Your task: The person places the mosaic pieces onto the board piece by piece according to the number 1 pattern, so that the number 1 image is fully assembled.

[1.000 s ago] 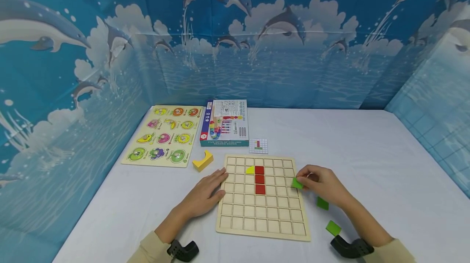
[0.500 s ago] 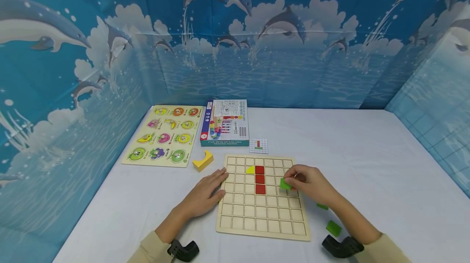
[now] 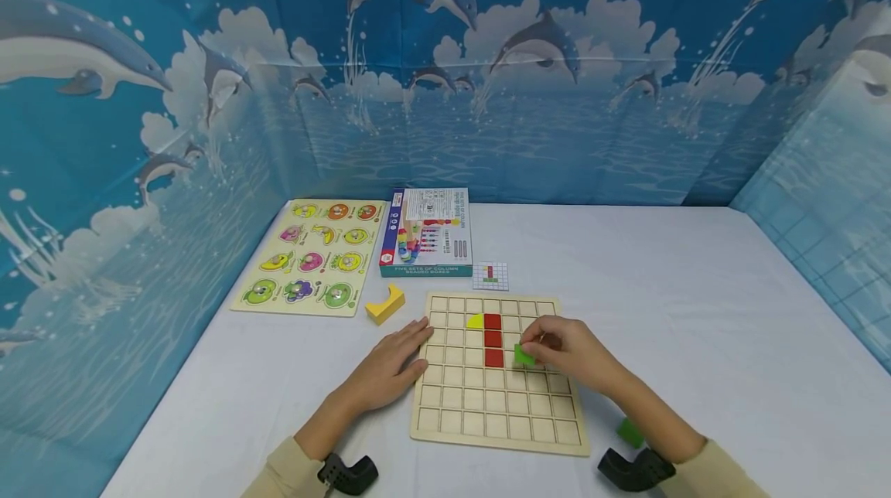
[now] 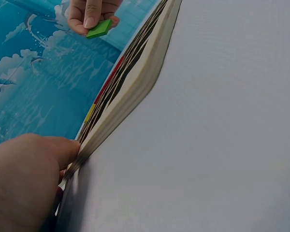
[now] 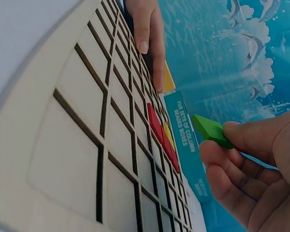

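Observation:
A wooden grid board point(image 3: 473, 424) lies on the white table. Three red square tiles point(image 3: 493, 339) fill a column of its cells, and a yellow tile point(image 3: 476, 321) with a curved edge sits left of the top one. My right hand point(image 3: 574, 351) pinches a green square tile point(image 5: 211, 129) between thumb and fingers, held above the board just right of the lowest red tile. With straight fingers, my left hand point(image 3: 386, 369) rests at the board's left edge; in the left wrist view its thumb point(image 4: 63, 151) touches that edge.
Another green tile point(image 3: 630, 432) lies right of the board, partly behind my right forearm. Behind the board are a small pattern card point(image 3: 490, 276), a box point(image 3: 435, 239) and a yellow arch block point(image 3: 385, 305). A fruit board point(image 3: 309, 258) lies at the back left.
My right hand has carried the green tile leftward from the board's right edge toward the red column. My forearm now covers one loose green tile. The left hand has stayed still.

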### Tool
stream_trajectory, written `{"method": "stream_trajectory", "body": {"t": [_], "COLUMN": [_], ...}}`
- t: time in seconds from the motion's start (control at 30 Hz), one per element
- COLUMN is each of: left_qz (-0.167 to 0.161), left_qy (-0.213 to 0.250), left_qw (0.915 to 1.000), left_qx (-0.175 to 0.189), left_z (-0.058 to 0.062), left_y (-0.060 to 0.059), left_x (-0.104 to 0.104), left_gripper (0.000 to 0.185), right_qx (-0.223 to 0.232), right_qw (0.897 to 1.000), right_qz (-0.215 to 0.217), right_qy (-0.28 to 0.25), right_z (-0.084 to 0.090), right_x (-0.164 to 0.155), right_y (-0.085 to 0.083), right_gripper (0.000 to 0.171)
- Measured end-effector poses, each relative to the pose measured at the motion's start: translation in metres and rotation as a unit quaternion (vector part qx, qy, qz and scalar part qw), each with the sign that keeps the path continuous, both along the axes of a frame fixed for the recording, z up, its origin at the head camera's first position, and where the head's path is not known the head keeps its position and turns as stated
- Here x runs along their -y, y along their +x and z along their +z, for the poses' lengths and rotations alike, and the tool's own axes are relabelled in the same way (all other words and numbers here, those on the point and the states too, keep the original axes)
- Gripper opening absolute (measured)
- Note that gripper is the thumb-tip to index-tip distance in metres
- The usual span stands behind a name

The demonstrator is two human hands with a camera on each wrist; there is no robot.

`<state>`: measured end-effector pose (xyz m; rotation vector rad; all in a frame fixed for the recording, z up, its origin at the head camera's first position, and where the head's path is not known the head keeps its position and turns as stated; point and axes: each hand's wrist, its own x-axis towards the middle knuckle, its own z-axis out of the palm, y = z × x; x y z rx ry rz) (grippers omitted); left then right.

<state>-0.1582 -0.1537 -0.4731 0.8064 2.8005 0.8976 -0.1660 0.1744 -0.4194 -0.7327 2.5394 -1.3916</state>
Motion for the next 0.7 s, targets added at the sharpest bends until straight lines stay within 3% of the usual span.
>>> {"method": "stream_trajectory", "body": {"t": [0.7], "left_qz": [0.004], "left_qy": [-0.001], "left_qw": [1.0000], "left_qx": [-0.001], "left_z": [0.000], "left_y": [0.000], "left_x": [-0.001], "left_gripper": [0.055], "right_qx": [-0.001], "right_qw": [0.999], "right_qz": [0.050], "right_qy": [-0.002], "right_z": [-0.005], "right_x": [0.032], "right_y": [0.005], "right_gripper": [0.008]}}
